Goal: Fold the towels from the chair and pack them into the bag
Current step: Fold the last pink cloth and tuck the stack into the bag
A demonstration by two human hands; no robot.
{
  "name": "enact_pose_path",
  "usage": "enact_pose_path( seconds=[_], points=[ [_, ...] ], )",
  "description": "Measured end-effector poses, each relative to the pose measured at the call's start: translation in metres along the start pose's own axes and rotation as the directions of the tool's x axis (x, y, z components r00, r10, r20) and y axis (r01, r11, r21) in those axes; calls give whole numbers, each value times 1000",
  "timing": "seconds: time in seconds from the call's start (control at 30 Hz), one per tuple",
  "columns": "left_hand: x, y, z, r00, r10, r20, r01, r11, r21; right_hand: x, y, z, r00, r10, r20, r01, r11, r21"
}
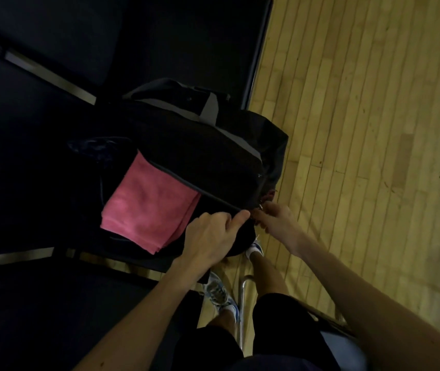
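Note:
A black duffel bag with grey trim lies on dark seats in the middle of the head view. Its top flap is partly unzipped, and a folded pink towel shows in the opening on the left side. My left hand pinches the bag's fabric at the near end of the zipper. My right hand grips the small metal zipper pull at that same end, right beside the left thumb. The inside of the bag under the flap is hidden.
Dark padded seats with metal dividers fill the left half. A wooden plank floor runs along the right. Below are my legs, my sneakers and a metal chair frame.

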State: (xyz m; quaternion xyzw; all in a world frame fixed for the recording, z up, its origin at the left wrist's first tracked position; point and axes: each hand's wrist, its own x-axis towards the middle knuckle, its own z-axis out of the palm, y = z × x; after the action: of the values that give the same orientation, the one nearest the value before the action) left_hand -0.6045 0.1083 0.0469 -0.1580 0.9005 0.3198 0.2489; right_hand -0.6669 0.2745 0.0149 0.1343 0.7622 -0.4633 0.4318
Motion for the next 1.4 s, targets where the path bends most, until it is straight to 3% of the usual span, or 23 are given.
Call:
enact_pose_path(
  seconds=[0.1, 0.17, 0.27, 0.3, 0.37, 0.43, 0.57, 0.7, 0.77, 0.87, 1.0, 1.2, 1.3, 1.4],
  points=[
    [1, -1, 4, 999, -35, -34, 34, 999, -33, -18, 2, -15, 997, -33, 72, 31, 999, 29],
    [-1, -2, 10, 993, 6, -114, -16, 996, -86, -29, 1, -23, 999, -22, 49, 19, 999, 50],
    [-14, 0, 22, 922, 188, -339, -206, 978, -18, -39, -3, -25, 999, -16, 42, 12, 997, 82],
    [-18, 2, 29, 896, 268, -353, -274, 961, 35, -41, -5, -24, 998, -8, 65, -1, 991, 137],
    [-23, 10, 39, 920, 315, -234, -329, 944, -23, -45, -9, -22, 993, 27, 115, -55, 966, 251],
    [-21, 15, 44, 973, 210, -97, -225, 955, -191, -47, -10, -20, 985, 49, 166, -99, 945, 311],
    [-11, 14, 46, 976, 175, -132, -210, 919, -335, -48, -6, -25, 976, 6, 219, -66, 960, 271],
    [-6, 9, 42, 964, 240, -116, -266, 891, -368, -45, -3, -34, 971, -70, 230, 62, 997, 42],
    [-1, 6, 39, 958, 259, -125, -287, 877, -386, -45, -4, -35, 969, -71, 237, 72, 997, 7],
    [3, 4, 38, 957, 259, -132, -290, 872, -393, -46, -6, -31, 984, -36, 173, 23, 997, 75],
    [0, 5, 49, 968, 222, -117, -249, 909, -335, -45, -5, -7, 998, 60, -35, -52, 979, 196],
    [-9, 11, 64, 993, 49, -111, -88, 918, -388, -34, 4, 10, 938, 124, -324, -62, 979, 196],
    [-12, 20, 62, 989, -146, 37, 139, 792, -594, -32, 7, 7, 948, 101, -303, -94, 995, 39],
    [-11, 30, 45, 920, -306, 244, 362, 424, -830, -32, 12, 3, 980, 93, -178, -78, 993, 90]
  ],
)
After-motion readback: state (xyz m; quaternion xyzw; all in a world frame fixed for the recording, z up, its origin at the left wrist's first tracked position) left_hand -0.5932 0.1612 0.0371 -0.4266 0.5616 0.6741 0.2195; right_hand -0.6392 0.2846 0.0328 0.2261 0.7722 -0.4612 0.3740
